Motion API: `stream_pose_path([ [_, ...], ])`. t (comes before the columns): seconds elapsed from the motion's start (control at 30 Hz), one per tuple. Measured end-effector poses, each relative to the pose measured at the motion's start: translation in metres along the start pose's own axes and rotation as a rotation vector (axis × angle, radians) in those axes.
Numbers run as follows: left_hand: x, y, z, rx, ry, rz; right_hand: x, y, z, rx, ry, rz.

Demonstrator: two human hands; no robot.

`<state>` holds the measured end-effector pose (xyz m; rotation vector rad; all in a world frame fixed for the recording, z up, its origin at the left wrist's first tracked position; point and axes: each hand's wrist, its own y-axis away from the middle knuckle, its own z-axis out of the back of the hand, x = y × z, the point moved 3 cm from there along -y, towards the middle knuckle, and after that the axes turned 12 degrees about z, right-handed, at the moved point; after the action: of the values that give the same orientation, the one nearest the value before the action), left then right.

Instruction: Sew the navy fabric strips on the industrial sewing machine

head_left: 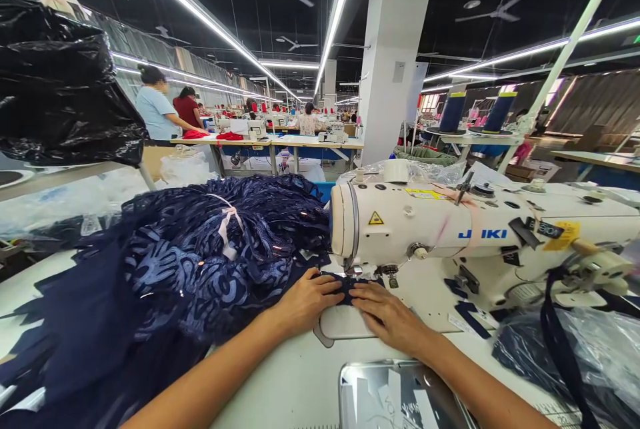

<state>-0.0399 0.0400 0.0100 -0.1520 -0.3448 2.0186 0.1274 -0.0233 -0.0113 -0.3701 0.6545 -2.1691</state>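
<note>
A white sewing machine (425, 222) stands to the right, its needle area just beyond my fingertips. Under it, a small dark navy fabric piece (346, 290) lies on the machine bed. My left hand (309, 302) rests on the left side of this piece, fingers stretched out and pressing down. From the right, my right hand (389, 317) lies flat on it with the fingers extended. Fingers partly cover the fabric, and its edges are hard to make out. Beside my left arm spreads a large heap of navy garment pieces (200, 282), some with lighter blue patterns, tied with a pale strip.
A shiny metal tray (345, 389) with white labels sits between my forearms. Clear plastic over dark cloth (530, 349) lies at the right. A black plastic bag (60, 82) hangs upper left. Navy thread cones (453, 112) stand behind the machine; people work at tables farther off.
</note>
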Motion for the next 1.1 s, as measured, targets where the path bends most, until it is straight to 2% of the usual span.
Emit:
stream_pose_path([
  [0.17, 0.005, -0.005, 0.0, -0.016, 0.002, 0.013, 0.002, -0.004, 0.005, 0.057, 0.107, -0.041],
  [0.37, 0.013, -0.012, -0.005, -0.011, 0.066, 0.032, -0.002, -0.004, 0.002, 0.119, 0.117, -0.095],
  [0.73, 0.021, -0.021, -0.008, -0.022, 0.074, 0.083, -0.014, -0.003, 0.0, 0.207, -0.037, -0.223],
  [0.87, 0.017, -0.019, -0.006, -0.064, 0.048, 0.125, -0.022, -0.006, 0.001, 0.243, -0.106, -0.378],
  [0.97, 0.008, -0.013, -0.005, -0.131, -0.007, 0.185, -0.03, -0.008, 0.0, 0.252, -0.028, -0.497],
  [1.1, -0.007, -0.009, -0.004, -0.147, -0.194, 0.31, -0.029, -0.011, -0.001, 0.315, 0.134, -0.429],
])
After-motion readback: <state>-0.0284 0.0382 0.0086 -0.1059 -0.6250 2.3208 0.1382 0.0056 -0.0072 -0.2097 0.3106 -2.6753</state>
